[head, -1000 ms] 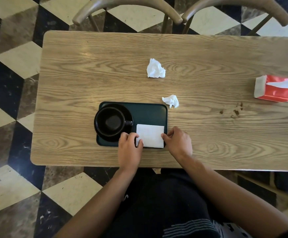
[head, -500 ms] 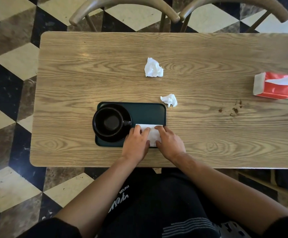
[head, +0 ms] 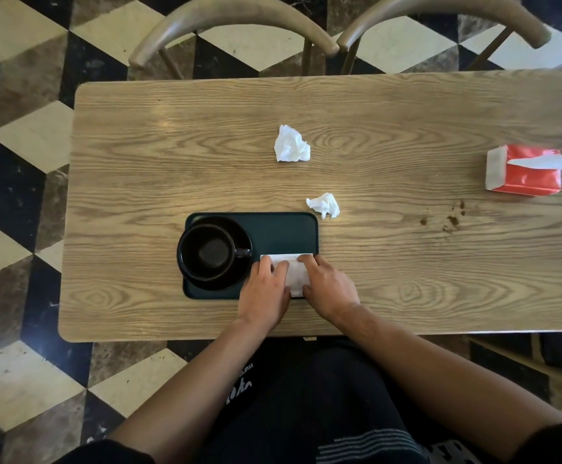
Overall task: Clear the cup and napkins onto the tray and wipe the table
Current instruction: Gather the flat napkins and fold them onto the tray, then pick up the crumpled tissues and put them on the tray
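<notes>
- Head view is looking straight down on a wooden table (head: 172, 155), with your two forearms reaching in from the bottom edge.
- Your left hand (head: 266, 289) is lying flat, fingers straight, pressing on a folded white napkin (head: 294, 274) at the near right corner of a dark tray (head: 283, 231).
- Your right hand (head: 326, 286) is pressing the same napkin from its right side, fingers laid over it and gripping nothing.
- A black cup (head: 211, 251) is sitting on a saucer (head: 244, 234) at the left end of the tray, handle pointing right, just beside the napkin.
- Two crumpled napkins are lying on the bare table: a small wad (head: 324, 204) just beyond the tray's far right corner, and a big wad (head: 291, 144) farther off, towards the chairs (head: 232, 15).
- Both wads are looking feather-light and soft; you are likely to manage each with a loose pinch across the middle, though a light wad may skid if you only brush it.
- A red tissue box (head: 527, 177) is standing at the far right.
- Brown crumbs (head: 452, 221) are dotting the wood between box and tray, waiting for the wipe.
</notes>
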